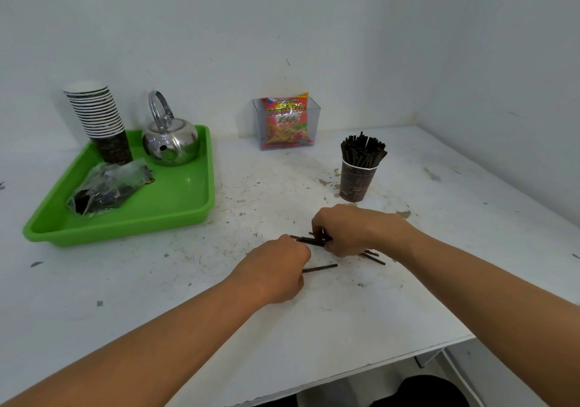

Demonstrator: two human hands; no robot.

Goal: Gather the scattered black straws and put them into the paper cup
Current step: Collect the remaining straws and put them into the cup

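Observation:
Several short black straws [309,241] lie bunched on the white table [408,297] in front of me. My right hand [351,229] curls its fingers round this bunch from the right. My left hand [277,270] is curled at the bunch's left end, and its fingertips are hidden. One loose straw [320,268] lies just right of the left hand. A few more straws [373,256] stick out below the right hand. The dark paper cup [356,182] stands behind the hands, full of upright black straws.
A green tray [175,206] at the left holds a stack of paper cups [100,124], a steel kettle [171,141] and a crumpled plastic bag [106,188]. A clear holder with a snack packet [287,124] stands against the back wall. The table's front edge runs diagonally at lower right.

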